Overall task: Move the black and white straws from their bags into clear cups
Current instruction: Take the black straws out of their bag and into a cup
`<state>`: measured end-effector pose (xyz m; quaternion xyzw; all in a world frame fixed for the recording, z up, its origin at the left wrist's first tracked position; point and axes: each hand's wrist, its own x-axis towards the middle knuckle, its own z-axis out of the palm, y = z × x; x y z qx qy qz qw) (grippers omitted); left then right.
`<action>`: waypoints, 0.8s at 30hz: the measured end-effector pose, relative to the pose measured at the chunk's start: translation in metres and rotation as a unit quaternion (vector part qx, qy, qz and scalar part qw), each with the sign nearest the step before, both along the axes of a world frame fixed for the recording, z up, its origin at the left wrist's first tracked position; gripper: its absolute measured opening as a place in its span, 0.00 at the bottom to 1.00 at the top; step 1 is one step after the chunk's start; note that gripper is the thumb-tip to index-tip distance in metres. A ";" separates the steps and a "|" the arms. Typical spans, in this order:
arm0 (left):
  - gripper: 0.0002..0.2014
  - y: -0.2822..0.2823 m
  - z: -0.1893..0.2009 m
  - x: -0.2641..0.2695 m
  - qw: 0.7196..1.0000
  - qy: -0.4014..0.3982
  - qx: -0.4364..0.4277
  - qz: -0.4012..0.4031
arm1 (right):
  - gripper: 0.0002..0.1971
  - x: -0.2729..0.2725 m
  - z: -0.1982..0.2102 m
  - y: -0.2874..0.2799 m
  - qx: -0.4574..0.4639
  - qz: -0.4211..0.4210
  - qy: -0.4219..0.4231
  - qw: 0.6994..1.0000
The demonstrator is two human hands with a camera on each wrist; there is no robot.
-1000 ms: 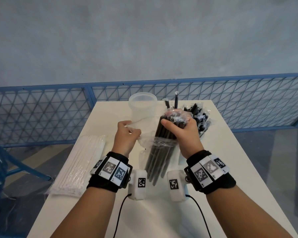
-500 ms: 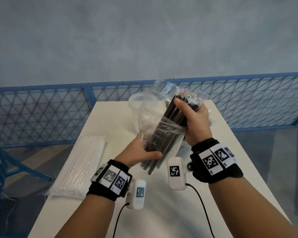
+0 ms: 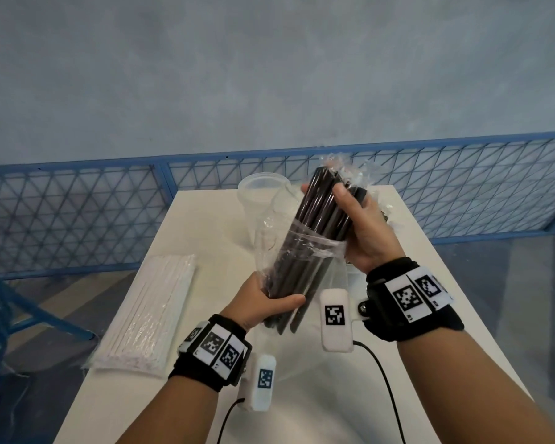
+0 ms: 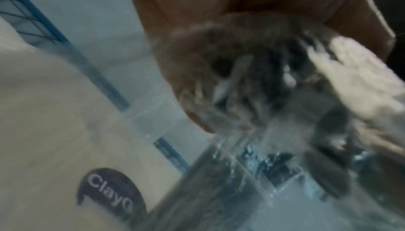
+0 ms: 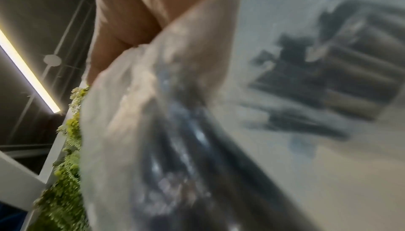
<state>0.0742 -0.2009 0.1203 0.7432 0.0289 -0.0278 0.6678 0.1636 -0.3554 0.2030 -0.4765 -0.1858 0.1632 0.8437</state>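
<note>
A bundle of black straws [image 3: 314,232] in a clear plastic bag [image 3: 289,261] hangs tilted above the white table [image 3: 205,225]. My left hand [image 3: 266,302] grips the bag's lower end around the straws. My right hand [image 3: 353,225] grips the bare upper part of the bundle, where the bag is pulled down. Behind them stands a clear cup [image 3: 260,200]. A bag of white straws [image 3: 151,312] lies at the table's left edge. Both wrist views are blurred, showing plastic bag [image 4: 274,130] and dark straws [image 5: 197,165] close up.
A second clear cup behind my right hand holds black straws [image 3: 383,216], mostly hidden. A blue mesh fence [image 3: 77,213] runs behind the table. A blue chair frame [image 3: 0,299] stands at the left. A dark label [image 4: 109,193] shows in the left wrist view.
The bundle has been lifted off the table and tilted. My left hand moved from the bag's upper side to its lower end, and the bag has slid down the straws.
</note>
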 end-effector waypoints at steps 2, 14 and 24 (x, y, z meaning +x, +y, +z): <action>0.13 -0.001 0.001 0.000 1.000 0.001 -0.001 -0.018 | 0.36 -0.002 -0.008 -0.001 -0.029 0.048 -0.035 0.998; 0.12 -0.001 -0.003 0.007 1.000 -0.002 -0.002 -0.021 | 0.11 -0.011 -0.009 0.007 0.003 -0.026 -0.006 1.000; 0.14 0.017 -0.031 0.008 0.998 0.014 0.032 0.059 | 0.07 0.001 0.018 -0.009 0.067 -0.187 -0.005 0.980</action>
